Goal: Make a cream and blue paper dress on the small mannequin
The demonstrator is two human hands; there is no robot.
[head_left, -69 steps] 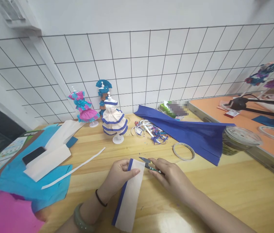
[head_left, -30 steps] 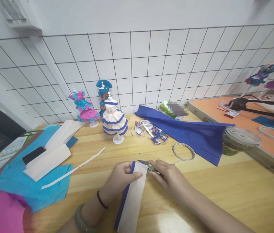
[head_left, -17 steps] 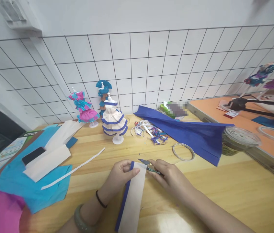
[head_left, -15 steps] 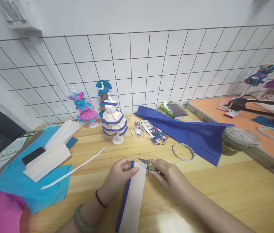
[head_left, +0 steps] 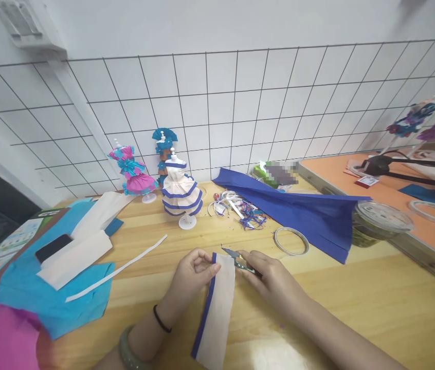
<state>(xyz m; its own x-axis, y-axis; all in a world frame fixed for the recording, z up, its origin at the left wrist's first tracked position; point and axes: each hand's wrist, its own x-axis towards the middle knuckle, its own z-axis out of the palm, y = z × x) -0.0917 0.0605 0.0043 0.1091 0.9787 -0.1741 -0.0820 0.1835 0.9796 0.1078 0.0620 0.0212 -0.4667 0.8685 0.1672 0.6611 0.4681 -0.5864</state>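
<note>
Between thumb and fingers, my left hand (head_left: 194, 272) pinches the top left corner of a long white paper strip (head_left: 219, 303) with a blue border along its left edge. The strip hangs toward me over the table. My right hand (head_left: 266, 272) is closed around a pair of scissors (head_left: 246, 267), whose blades point up and left beside the strip's top right corner. I cannot tell whether the blades touch the paper. Beyond my hands stands a small dress form (head_left: 182, 190) in a white tiered paper dress with blue trim.
Blue paper (head_left: 298, 210), a tape roll (head_left: 291, 241) and paper scraps (head_left: 244, 210) lie behind my right hand. To the left are a thin white strip (head_left: 125, 267), turquoise paper (head_left: 82, 293) and a phone (head_left: 53, 247). A pink-dressed form (head_left: 138, 177) stands near the wall.
The bordered strip has shifted slightly right and up, so its lower blue corner now shows. The scissors' blades have moved a little up, staying near the strip's top corner.
</note>
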